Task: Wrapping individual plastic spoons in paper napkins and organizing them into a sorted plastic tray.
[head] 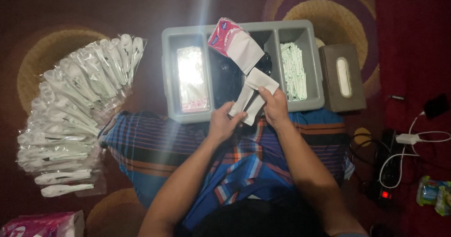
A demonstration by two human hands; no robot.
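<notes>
A white paper napkin (256, 92) is held between both hands over the front edge of a grey compartment tray (188, 117). My left hand (224, 123) grips the napkin's lower left corner. My right hand (273, 106) pinches its right side, with a dark utensil partly wrapped inside. An open pink and white napkin pack (233, 42) lies across the tray's middle compartment. The left compartment holds clear plastic sleeves (191, 79); the right one holds small white packets (294, 71).
Many wrapped cutlery sets (75, 115) are fanned out on the carpet at the left. A brown tissue box (343, 77) stands right of the tray. A power strip with cables (392, 171) lies at the right. Another pink pack (42, 224) sits bottom left.
</notes>
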